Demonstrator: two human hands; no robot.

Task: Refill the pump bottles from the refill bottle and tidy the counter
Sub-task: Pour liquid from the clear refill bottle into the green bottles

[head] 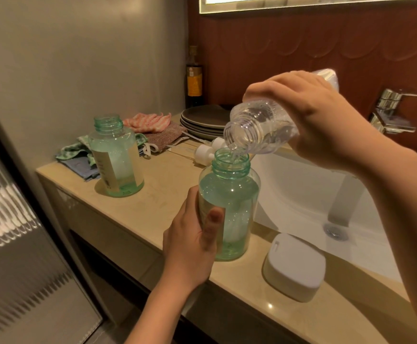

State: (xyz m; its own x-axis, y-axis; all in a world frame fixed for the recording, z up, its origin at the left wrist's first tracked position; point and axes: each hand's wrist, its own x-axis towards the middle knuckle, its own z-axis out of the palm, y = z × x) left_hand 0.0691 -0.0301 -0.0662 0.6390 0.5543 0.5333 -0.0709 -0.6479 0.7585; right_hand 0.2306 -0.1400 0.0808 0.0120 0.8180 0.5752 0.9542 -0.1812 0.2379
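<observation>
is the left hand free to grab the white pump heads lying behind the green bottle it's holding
Probably not yet: the left hand is steadying the green bottle under the tilted clear refill bottle; the white pump heads lie unobstructed behind.

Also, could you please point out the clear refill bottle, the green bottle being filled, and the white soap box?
Refill bottle (259, 130), head view, ribbed shoulder.
Green bottle (232, 194), head view, upper body.
White soap box (294, 265), head view, lid.

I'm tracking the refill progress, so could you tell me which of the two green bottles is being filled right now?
The nearer green bottle, steadied by the left hand beside the sink; the clear refill bottle tips into its neck. The other green bottle stands untouched by the cloths.
</observation>
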